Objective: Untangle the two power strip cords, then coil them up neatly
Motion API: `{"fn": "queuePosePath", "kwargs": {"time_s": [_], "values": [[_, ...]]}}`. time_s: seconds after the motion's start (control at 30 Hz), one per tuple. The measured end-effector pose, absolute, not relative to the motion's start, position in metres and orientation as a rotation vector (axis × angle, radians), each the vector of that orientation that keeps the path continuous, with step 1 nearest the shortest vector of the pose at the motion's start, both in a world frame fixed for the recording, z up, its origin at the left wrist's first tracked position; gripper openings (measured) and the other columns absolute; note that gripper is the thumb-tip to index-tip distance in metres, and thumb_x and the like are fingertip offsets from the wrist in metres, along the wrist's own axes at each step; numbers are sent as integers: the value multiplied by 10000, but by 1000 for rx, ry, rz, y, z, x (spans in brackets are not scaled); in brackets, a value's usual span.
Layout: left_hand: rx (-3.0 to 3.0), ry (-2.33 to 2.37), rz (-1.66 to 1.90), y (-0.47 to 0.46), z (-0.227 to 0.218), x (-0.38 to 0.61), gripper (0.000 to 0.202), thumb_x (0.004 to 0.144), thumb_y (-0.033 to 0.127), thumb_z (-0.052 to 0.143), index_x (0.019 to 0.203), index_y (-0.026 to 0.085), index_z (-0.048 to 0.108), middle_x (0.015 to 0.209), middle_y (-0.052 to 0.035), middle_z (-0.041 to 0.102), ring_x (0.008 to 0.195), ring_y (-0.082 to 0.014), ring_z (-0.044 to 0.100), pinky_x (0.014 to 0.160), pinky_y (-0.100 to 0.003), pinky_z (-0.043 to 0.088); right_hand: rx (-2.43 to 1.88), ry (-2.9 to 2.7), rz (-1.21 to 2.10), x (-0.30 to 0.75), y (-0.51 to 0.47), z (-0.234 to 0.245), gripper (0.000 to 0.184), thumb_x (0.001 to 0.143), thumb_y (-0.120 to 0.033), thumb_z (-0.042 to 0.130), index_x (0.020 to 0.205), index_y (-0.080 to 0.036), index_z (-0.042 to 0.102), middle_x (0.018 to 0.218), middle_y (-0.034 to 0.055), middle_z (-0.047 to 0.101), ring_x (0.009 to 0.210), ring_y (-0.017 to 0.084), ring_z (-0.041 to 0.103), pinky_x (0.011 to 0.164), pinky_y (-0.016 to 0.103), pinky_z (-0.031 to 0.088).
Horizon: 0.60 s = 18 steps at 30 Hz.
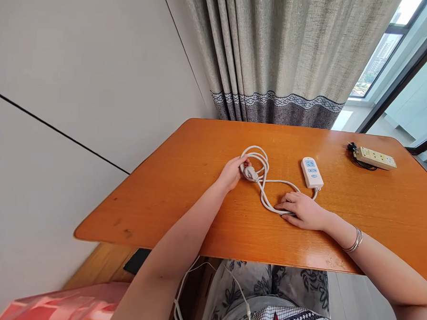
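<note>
On the orange-brown bench (242, 228), from its middle: looped white cable (270, 208) towards twelve o'clock, white power strip (312, 173) at two, beige strip (377, 158) with black cord (365, 164) farther out that way.

Left of white rectangular plastic socket block (312, 173): coiled white round cord (265, 200). Right of it: cream oblong plastic power strip (376, 158). Behind: grey pleated fabric curtain (294, 54). Beneath: orange-brown round-cornered wooden table (182, 201).

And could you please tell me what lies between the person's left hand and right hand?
In the head view, looped white cable lies between the left hand and the right hand, with its plug nearer the left.
</note>
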<state>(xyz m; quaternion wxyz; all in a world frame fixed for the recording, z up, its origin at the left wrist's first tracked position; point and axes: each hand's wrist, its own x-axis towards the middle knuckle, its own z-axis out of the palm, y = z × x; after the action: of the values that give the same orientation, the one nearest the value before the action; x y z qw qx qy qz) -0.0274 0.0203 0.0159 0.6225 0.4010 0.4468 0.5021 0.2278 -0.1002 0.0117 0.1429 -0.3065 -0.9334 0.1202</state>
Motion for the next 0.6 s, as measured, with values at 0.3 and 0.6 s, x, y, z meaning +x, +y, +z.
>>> {"fn": "queuePosePath", "kwargs": {"time_s": [0.3, 0.6], "values": [[758, 964, 1119, 21, 25, -33, 145, 807, 236, 653, 716, 163, 568, 590, 47, 539, 402, -30, 388, 547, -197, 500, -807, -2680, 291, 229, -98, 8, 313, 883, -115, 538, 1151, -148, 696, 1058, 125, 673, 957, 227, 635, 867, 381, 509], [815, 1208, 1396, 49, 14, -57, 95, 705, 242, 627, 681, 184, 556, 641, 23, 566, 519, -90, 517, 561, -239, 463, -890, -2633, 159, 233, -94, 6, 213, 937, -175, 539, 1102, -187, 672, 975, 91, 658, 872, 200, 619, 805, 350, 483]]}}
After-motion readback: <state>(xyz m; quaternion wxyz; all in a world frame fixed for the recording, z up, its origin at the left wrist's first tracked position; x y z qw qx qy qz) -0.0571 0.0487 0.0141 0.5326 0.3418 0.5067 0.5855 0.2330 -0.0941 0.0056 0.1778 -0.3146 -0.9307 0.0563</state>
